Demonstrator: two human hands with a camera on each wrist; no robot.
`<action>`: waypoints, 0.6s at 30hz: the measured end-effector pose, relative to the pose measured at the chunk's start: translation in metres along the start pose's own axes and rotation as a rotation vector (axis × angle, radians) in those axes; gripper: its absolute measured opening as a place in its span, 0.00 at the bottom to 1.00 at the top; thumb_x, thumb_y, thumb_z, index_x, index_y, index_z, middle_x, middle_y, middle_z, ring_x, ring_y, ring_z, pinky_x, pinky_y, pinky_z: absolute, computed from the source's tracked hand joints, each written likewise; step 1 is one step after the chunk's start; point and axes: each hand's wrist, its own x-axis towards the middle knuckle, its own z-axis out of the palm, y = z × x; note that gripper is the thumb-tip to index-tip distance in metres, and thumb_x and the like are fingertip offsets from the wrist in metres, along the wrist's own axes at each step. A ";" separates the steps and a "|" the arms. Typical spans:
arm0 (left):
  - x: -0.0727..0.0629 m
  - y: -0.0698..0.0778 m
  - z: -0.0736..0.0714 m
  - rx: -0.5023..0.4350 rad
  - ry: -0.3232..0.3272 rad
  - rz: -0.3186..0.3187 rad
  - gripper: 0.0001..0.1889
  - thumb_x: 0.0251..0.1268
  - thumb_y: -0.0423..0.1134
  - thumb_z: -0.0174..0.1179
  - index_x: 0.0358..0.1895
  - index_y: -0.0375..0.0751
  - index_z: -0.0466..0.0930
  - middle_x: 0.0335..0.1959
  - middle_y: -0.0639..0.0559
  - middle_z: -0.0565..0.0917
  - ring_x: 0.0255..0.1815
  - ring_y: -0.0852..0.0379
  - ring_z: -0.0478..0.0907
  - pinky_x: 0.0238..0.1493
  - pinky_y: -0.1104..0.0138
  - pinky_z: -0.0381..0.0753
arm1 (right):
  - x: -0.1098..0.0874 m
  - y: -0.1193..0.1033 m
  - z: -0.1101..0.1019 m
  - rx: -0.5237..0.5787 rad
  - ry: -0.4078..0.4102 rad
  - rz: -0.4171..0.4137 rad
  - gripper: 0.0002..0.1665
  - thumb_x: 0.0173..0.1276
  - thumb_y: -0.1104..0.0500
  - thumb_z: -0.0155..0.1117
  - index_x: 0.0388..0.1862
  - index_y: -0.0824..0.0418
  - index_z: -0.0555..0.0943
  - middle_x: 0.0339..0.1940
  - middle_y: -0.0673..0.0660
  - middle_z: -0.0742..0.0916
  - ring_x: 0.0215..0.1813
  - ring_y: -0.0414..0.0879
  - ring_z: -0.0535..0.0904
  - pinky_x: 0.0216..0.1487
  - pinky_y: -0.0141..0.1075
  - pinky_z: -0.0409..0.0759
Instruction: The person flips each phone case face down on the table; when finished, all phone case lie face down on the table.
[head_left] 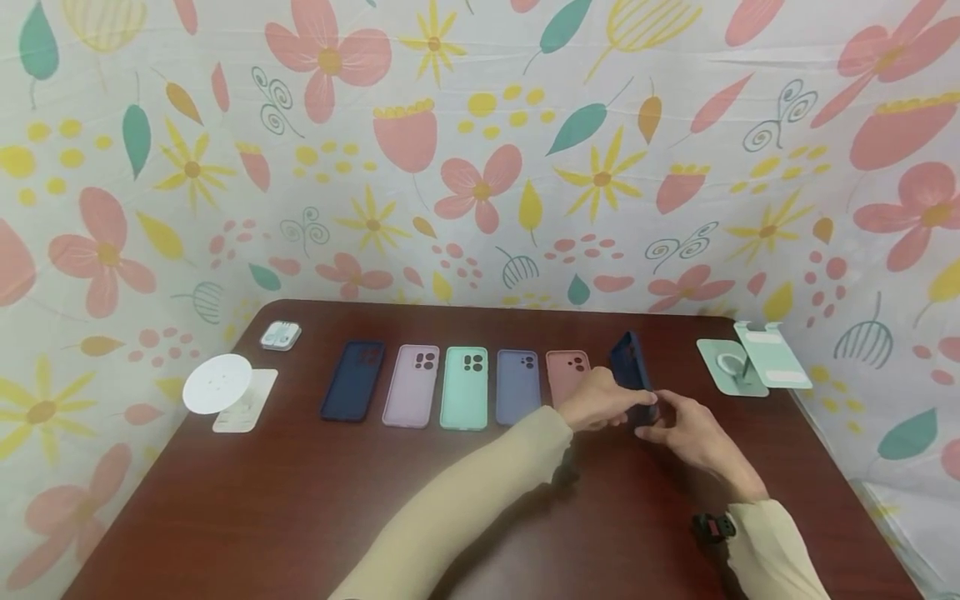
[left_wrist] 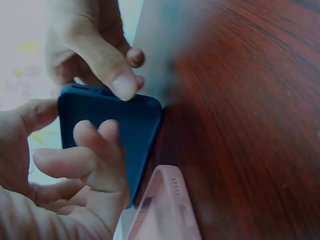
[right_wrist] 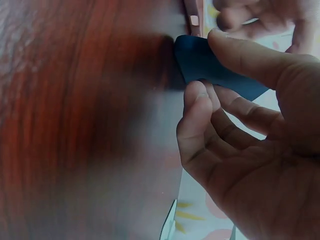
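Observation:
A dark blue phone case stands tilted up off the table at the right end of a row of phone cases. My left hand holds it from the left; in the left wrist view the thumb is at one long edge and the fingers lie across the hollow inner side of the case. At its near short end, my right hand pinches the case between thumb and fingers, its smooth outer side showing in the right wrist view. A pink phone case lies just left, partly hidden by the left hand.
Left along the row lie blue-grey, mint, lilac and navy cases. A white round-topped stand and boxed earphones sit far left. A mint folding stand is at the right edge.

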 end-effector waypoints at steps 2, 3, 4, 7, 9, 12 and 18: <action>-0.002 0.003 -0.002 -0.013 0.026 0.006 0.21 0.67 0.48 0.78 0.23 0.38 0.84 0.09 0.50 0.73 0.09 0.58 0.58 0.14 0.67 0.57 | 0.002 0.000 0.001 0.002 -0.016 0.009 0.39 0.70 0.51 0.79 0.70 0.71 0.77 0.41 0.59 0.87 0.41 0.48 0.79 0.43 0.40 0.76; -0.003 0.004 -0.002 -0.025 0.040 0.010 0.18 0.67 0.46 0.78 0.25 0.38 0.85 0.10 0.51 0.74 0.09 0.59 0.60 0.14 0.67 0.57 | 0.003 -0.001 0.001 0.003 -0.021 0.010 0.38 0.69 0.51 0.79 0.69 0.71 0.77 0.42 0.58 0.87 0.41 0.48 0.79 0.42 0.39 0.76; -0.004 0.006 -0.003 -0.030 0.051 0.017 0.15 0.67 0.44 0.78 0.27 0.39 0.86 0.11 0.51 0.75 0.09 0.59 0.62 0.14 0.68 0.58 | 0.004 -0.001 0.002 0.006 -0.029 0.012 0.37 0.69 0.51 0.79 0.68 0.71 0.78 0.42 0.58 0.87 0.41 0.48 0.79 0.42 0.39 0.76; -0.007 0.009 -0.004 -0.054 0.090 0.034 0.09 0.66 0.38 0.79 0.37 0.42 0.87 0.14 0.51 0.80 0.11 0.60 0.70 0.16 0.68 0.66 | 0.007 -0.001 0.004 0.019 -0.049 0.015 0.32 0.69 0.52 0.80 0.63 0.69 0.80 0.40 0.57 0.87 0.39 0.46 0.79 0.39 0.37 0.75; -0.009 0.010 -0.005 -0.062 0.113 0.043 0.10 0.65 0.36 0.79 0.40 0.42 0.85 0.16 0.50 0.82 0.12 0.61 0.73 0.18 0.68 0.72 | 0.008 -0.001 0.005 0.018 -0.055 0.007 0.31 0.69 0.52 0.80 0.62 0.70 0.81 0.41 0.58 0.88 0.40 0.46 0.80 0.40 0.38 0.76; -0.010 0.011 -0.006 -0.056 0.124 0.044 0.11 0.66 0.35 0.78 0.42 0.43 0.83 0.16 0.49 0.83 0.11 0.61 0.74 0.18 0.67 0.74 | 0.009 -0.002 0.004 0.012 -0.058 0.002 0.33 0.69 0.52 0.80 0.63 0.72 0.81 0.44 0.60 0.89 0.43 0.48 0.82 0.43 0.40 0.78; -0.011 0.008 -0.006 -0.029 0.131 0.055 0.08 0.70 0.35 0.75 0.44 0.44 0.83 0.13 0.49 0.83 0.08 0.61 0.74 0.13 0.69 0.69 | 0.010 -0.003 0.003 0.008 -0.075 0.019 0.36 0.69 0.53 0.80 0.65 0.75 0.80 0.44 0.61 0.89 0.45 0.50 0.83 0.46 0.42 0.80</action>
